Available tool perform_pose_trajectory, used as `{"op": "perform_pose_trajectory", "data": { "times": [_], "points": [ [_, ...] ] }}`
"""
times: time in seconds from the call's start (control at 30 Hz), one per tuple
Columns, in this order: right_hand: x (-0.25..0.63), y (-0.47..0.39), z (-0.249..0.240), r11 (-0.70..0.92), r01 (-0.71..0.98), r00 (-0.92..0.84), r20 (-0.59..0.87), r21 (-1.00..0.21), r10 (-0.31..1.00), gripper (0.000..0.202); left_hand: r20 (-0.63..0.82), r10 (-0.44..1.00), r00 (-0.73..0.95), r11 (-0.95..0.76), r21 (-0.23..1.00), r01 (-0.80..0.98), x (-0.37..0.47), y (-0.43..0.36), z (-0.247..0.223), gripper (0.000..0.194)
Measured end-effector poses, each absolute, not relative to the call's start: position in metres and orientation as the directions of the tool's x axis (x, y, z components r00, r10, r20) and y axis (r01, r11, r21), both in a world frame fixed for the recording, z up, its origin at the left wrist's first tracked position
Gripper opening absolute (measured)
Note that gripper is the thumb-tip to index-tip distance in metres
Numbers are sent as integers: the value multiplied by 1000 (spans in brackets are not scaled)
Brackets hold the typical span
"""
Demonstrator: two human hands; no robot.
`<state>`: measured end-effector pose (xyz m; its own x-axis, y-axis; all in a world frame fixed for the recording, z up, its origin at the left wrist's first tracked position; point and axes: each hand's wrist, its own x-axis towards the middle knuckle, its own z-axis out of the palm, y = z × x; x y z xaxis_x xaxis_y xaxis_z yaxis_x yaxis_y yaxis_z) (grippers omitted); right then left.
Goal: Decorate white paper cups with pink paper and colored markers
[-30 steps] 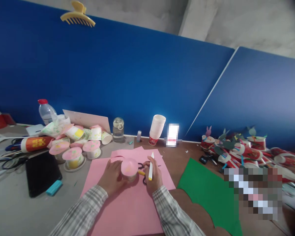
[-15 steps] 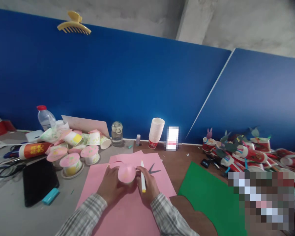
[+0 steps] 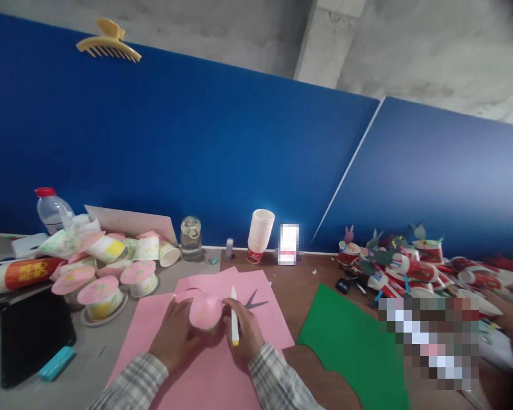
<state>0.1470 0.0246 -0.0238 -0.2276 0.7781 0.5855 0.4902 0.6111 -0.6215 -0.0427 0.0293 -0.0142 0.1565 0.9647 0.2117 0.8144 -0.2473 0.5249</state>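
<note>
My left hand (image 3: 174,335) grips a round, slightly domed pink paper disc (image 3: 206,311) from its left side, with the fingers closed around the edge. What lies beneath the disc is mostly hidden. A white marker with a yellow end (image 3: 234,322) is held in my right hand (image 3: 248,329), whose fingertips also reach the disc's right edge. Both hands are above overlapping pink paper sheets (image 3: 218,382). Just past my right hand lie scissors (image 3: 257,302) with spread grey blades, partly covered.
Pink-topped paper cups (image 3: 100,296), a black tablet-like slab (image 3: 34,336) and a turquoise marker (image 3: 57,363) lie left. A cup stack (image 3: 260,236) and glass jar (image 3: 191,239) stand behind. Right are green paper (image 3: 346,341), piled red cups (image 3: 414,267) and another person's hand (image 3: 507,304).
The view has swung right, so things appear shifted left. My hands keep their hold on the disc and marker. Another person's hand has appeared at the right edge.
</note>
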Motion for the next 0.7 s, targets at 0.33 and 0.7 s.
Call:
{"op": "perform_pose_trajectory", "data": {
  "times": [0.33,0.7],
  "points": [
    [147,24,-24,616,493,-215,600,-615,771,45,228,959,165,-266,540,798,-43,30,-15,51],
    [147,24,-22,619,500,-220,602,-606,768,45,217,963,162,-251,498,830,-44,31,-17,47]
  ]
}}
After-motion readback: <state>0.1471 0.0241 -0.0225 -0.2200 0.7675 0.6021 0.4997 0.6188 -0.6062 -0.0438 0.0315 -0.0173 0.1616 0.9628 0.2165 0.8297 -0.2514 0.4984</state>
